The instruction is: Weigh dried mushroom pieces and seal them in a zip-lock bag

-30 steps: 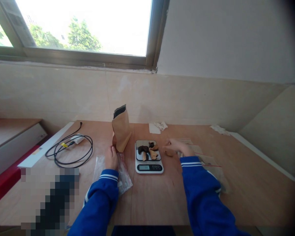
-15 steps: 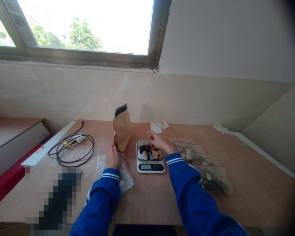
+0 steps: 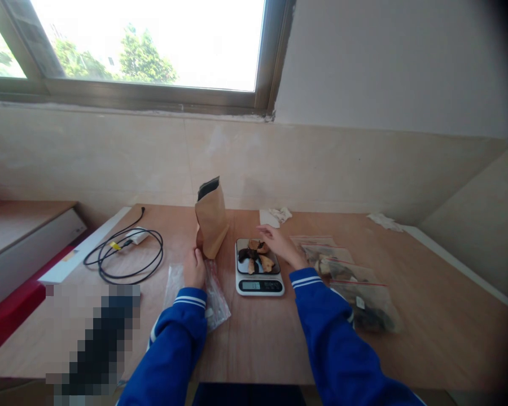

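A small kitchen scale (image 3: pixel 259 285) sits on the wooden table (image 3: pixel 258 344) with several dark and tan dried pieces (image 3: pixel 255 255) piled on its platform. My right hand (image 3: pixel 280 246) hovers just right of that pile, fingers spread, holding nothing I can see. My left hand (image 3: pixel 193 268) rests on the table at the foot of an upright brown paper pouch (image 3: pixel 211 220), touching its base, and lies over a clear plastic bag (image 3: pixel 214 301).
Several clear zip bags (image 3: pixel 355 287) with dried pieces lie to the right of the scale. A coiled black cable (image 3: pixel 125 256) lies at the left. Crumpled tissue (image 3: pixel 275 216) sits near the wall. A blurred patch covers the near left.
My right hand moved from the zip bags at the right over to the scale, set a tan piece on the pile, and has drawn back slightly. My left hand stayed by the pouch.
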A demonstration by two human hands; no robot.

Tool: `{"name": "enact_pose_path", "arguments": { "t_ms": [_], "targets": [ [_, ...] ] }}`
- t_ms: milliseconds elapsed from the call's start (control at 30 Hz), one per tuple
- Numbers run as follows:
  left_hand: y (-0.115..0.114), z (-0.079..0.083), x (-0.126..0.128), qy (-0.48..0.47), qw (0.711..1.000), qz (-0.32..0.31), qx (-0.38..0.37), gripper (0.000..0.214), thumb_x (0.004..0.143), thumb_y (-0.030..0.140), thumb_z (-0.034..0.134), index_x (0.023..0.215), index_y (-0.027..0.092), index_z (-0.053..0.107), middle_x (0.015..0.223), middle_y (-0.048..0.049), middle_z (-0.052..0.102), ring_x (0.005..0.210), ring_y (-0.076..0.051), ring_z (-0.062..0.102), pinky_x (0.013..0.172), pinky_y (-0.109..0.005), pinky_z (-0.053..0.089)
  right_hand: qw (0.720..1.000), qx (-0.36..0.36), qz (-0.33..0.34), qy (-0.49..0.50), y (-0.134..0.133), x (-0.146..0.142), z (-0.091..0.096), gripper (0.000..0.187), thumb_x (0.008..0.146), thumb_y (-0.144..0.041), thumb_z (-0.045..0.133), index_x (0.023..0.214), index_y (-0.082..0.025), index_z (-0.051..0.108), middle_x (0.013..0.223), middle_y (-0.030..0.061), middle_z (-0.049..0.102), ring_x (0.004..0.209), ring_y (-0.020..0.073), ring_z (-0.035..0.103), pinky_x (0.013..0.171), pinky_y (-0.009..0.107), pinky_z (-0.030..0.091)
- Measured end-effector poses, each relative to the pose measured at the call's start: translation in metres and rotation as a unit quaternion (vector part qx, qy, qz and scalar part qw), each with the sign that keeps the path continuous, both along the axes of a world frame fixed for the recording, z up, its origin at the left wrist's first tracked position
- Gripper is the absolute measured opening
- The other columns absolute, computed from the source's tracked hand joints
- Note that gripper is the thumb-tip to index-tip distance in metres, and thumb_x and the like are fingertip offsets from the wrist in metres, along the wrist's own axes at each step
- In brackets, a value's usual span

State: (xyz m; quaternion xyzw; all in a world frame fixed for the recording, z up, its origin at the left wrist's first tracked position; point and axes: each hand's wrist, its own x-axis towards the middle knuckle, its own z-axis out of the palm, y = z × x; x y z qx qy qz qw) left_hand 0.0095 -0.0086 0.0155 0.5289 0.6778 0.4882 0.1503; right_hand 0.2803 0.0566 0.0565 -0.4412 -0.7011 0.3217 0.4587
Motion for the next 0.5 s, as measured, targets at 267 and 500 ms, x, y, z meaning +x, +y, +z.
{"name": "enact_pose_path", "arguments": {
  "t_ms": [267, 500],
  "targets": [
    [0.003, -0.004, -0.002, -0.001, 1.000, 0.001, 0.006, 0.029, 0.089, 0.032, 0.033, 0.102, 0.017, 0.055, 0.105, -0.0124, 0.064, 0.104, -0.024, 0.059, 0.094, -0.042, 0.045, 0.956, 0.147, -0.253, -0.032, -0.051, 0.048, -0.027, 0.024, 0.083, -0.021, 0.039, 0.080, -0.019, 0.063, 0.086, 0.0073, 0.065, 0.084, 0.0210, 0.058, 0.080, 0.035, 0.044],
    [0.003, -0.002, -0.003, 0.015, 1.000, -0.008, -0.008, 0.028, 0.086, 0.029, 0.037, 0.104, 0.016, 0.054, 0.106, -0.0133, 0.063, 0.103, -0.025, 0.060, 0.093, -0.042, 0.045, 0.924, 0.137, -0.315, -0.165, -0.068, 0.060, -0.068, 0.022, 0.082, -0.017, 0.041, 0.079, -0.018, 0.063, 0.086, 0.0085, 0.057, 0.088, 0.0240, 0.053, 0.081, 0.037, 0.041]
  ]
}}
